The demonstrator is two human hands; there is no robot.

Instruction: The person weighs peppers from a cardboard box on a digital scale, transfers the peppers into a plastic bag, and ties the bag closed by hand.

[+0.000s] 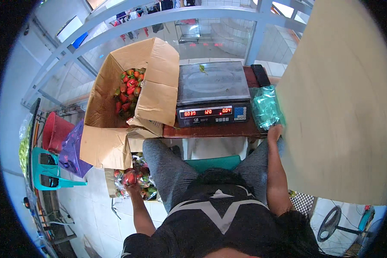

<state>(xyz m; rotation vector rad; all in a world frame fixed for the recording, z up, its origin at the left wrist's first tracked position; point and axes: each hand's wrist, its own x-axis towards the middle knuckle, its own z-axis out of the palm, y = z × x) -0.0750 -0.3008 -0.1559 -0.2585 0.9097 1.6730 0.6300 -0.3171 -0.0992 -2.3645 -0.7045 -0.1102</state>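
My left hand (133,188) is closed on a clear plastic bag of red peppers (129,176), low at my left. It is over a lower carton (111,182) that holds several more bags of red and green peppers. My right hand (275,131) is at the near edge of a stack of green plastic bags (267,107), fingers closed on the edge. A digital scale (213,81) with lit red figures stands in the middle, a small green leaf (203,69) on its plate. Left of it, a large open cardboard box (159,96) holds loose red and green peppers (131,88).
A black phone (260,75) lies behind the green bags on the dark red table (210,132). A tall pale board (339,112) rises at the right. At the left are a teal plastic chair (45,170), a purple bag (73,150) and a red bucket (56,131). Metal railings run behind.
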